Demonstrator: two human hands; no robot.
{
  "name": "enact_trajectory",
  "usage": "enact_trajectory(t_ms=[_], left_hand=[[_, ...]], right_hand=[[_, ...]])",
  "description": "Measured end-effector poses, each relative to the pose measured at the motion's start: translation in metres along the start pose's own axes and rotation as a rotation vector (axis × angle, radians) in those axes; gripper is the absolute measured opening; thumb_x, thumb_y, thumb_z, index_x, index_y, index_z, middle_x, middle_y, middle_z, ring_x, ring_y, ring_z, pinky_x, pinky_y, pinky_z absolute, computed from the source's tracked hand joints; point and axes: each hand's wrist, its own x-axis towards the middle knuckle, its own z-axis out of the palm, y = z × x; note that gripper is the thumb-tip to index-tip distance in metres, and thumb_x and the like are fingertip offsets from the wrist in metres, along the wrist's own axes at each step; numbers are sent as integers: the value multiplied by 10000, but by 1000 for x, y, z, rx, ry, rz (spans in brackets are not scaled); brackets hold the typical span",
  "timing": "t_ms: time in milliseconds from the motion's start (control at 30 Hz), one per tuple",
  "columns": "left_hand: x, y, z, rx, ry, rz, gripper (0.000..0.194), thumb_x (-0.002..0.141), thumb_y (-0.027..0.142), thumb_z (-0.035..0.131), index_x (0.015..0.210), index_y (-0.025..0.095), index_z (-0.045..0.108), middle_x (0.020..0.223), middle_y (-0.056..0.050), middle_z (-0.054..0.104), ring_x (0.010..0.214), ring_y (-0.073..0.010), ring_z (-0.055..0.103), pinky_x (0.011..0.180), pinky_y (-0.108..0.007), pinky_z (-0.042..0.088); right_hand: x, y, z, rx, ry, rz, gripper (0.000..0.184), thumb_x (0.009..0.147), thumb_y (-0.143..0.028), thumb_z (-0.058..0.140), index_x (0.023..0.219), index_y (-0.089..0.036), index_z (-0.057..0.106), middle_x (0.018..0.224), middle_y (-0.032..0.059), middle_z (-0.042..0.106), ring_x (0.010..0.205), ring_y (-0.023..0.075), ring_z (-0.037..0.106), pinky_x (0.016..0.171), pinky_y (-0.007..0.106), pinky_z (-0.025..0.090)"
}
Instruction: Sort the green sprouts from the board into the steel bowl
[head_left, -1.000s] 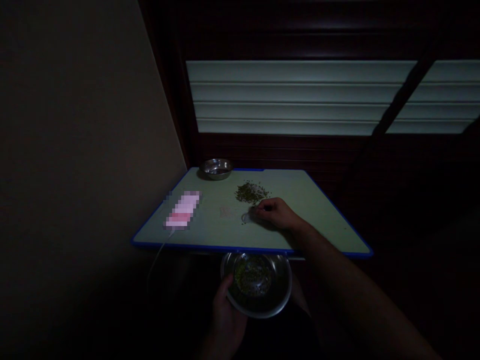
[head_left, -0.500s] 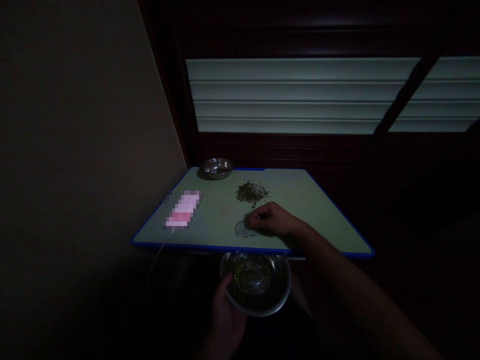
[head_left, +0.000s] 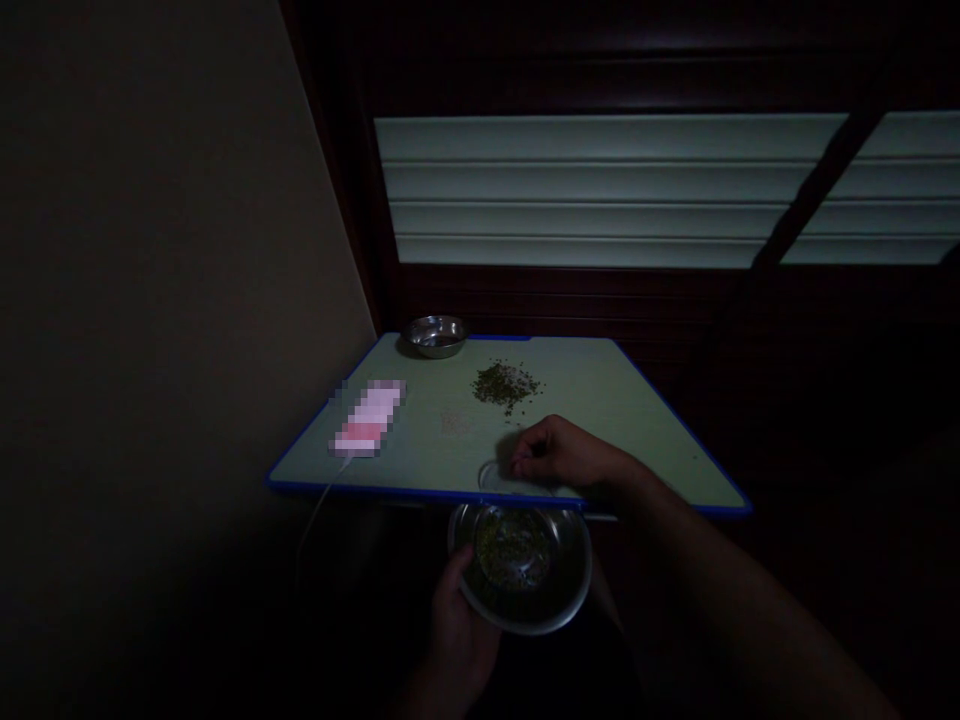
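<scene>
My left hand (head_left: 461,630) grips the left side of a steel bowl (head_left: 534,627), thumb over the rim. The bowl is just below the table's front edge, with small green grains, perhaps mung beans, inside. My right hand (head_left: 566,455) is closed, fingertips pinched on a clear, round, flat piece (head_left: 492,478) lying near that edge; its exact kind is unclear in the dim light. Beyond the right hand, a loose pile of green grains (head_left: 501,384), some paler ones among them, lies on the table. A small patch of pale grains (head_left: 455,423) is left of the hand.
The pale green table (head_left: 600,375) has a blue rim. A second steel bowl (head_left: 436,350) stands at its back left corner. A blurred-out phone (head_left: 367,420) with a white cable (head_left: 319,505) lies at the left. A wall and a dark slatted panel stand close behind.
My right hand and the clear piece have moved slightly towards the table's front edge and to the right. The bowl in my left hand has shifted slightly right.
</scene>
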Motion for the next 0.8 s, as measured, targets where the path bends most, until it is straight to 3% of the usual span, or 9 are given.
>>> enact_trajectory(t_ms=[367,467,667,800], left_hand=[[3,-1,-4,-27,-46,-8,264,844,238,524,978,215,750,900,-68,781,900,-246,708,968,-444,463],[2,-1,-4,-26,-57,-6,255,833,241,551,989,198,748,934,-80,778,930,-254,701,974,-439,459],[3,-1,-5,-33,-61,19,219,823,236,573,937,203,757,978,-75,773,973,-257,690,983,-436,455],[3,-1,-8,-17,-37,-25,236,839,235,550,944,208,760,954,-77,777,961,-257,695,987,-444,454]], right_hand=[[0,0,-4,69,-1,18,238,694,-357,714,737,-125,685,620,-7,598,539,86,472,532,225,398],[8,2,-14,90,160,38,291,669,-411,710,667,-128,640,564,-11,558,502,84,444,487,222,360],[23,17,-37,58,717,78,246,619,-387,631,564,-160,554,524,-17,505,503,89,410,485,229,328],[21,28,-33,1,744,104,195,603,-353,584,569,-162,563,523,-19,498,495,93,406,484,235,321]])
